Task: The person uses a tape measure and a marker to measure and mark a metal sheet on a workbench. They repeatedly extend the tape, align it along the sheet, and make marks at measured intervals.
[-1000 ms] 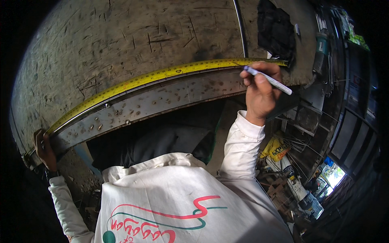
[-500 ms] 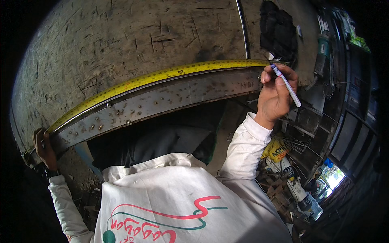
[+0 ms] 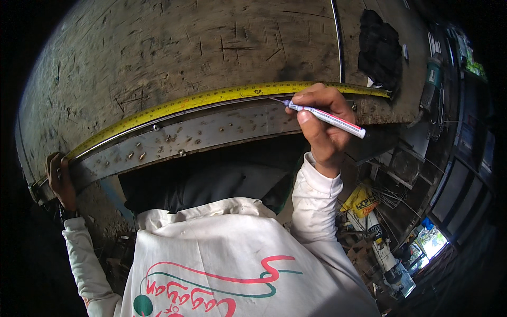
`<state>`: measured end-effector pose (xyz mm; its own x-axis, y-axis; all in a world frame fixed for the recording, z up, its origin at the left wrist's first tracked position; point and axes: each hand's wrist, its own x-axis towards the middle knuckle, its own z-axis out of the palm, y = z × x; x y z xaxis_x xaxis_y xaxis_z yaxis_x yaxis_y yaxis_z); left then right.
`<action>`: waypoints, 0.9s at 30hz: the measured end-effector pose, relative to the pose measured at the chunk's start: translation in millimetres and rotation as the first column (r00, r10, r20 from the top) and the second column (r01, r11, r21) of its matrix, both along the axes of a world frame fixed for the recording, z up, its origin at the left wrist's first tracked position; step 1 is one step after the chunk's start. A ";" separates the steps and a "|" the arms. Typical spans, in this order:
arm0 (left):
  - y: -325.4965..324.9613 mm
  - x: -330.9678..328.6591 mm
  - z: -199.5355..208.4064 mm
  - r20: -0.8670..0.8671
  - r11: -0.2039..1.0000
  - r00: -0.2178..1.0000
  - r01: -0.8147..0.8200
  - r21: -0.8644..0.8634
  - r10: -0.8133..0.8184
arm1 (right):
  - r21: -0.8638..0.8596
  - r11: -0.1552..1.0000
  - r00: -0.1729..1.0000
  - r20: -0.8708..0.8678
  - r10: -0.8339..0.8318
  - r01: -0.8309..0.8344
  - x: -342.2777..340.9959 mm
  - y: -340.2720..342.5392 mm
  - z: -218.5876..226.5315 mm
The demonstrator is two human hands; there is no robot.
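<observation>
Yellow tape measure (image 3: pixel 211 99) stretched along near table (image 3: pixel 158 47) edge; left hand (image 3: pixel 59 179) clamped over its end at left corner for tension. Right hand (image 3: pixel 322 124) pinching marker (image 3: pixel 325 116), tip at tape for marking.

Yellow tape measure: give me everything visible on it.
The tape measure is a yellow blade with dark graduations, pulled out flat along the top edge of a grey, spattered metal bar on the scarred workbench. It looks curved only because of the lens. The left hand holds its left end at the bar's end. The right hand puts a white marker pen tip against it, right of the middle. No case is visible.
</observation>
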<state>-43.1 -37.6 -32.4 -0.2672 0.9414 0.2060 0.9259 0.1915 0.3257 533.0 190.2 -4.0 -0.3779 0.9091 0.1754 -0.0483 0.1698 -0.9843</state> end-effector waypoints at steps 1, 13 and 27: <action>0.4 1.6 1.0 0.008 1.000 1.000 0.000 -0.001 0.000 | -0.023 1.000 1.000 0.002 -0.007 0.007 -1.8 0.2 -0.8; -4.4 0.7 0.6 0.063 0.995 0.995 -0.075 -0.062 0.079 | -0.003 0.996 0.996 -0.010 -0.087 0.087 10.1 5.6 -4.2; -6.5 -10.4 -1.2 -0.001 0.998 1.000 -0.002 -0.059 0.002 | 0.103 0.995 0.998 0.067 -0.006 -0.001 -12.2 4.4 -9.7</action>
<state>-53.5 -44.1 -33.6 -0.2693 0.9513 0.1500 0.9256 0.2127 0.3132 520.8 194.6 -13.8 -0.3895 0.8885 0.2427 0.0181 0.2708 -0.9625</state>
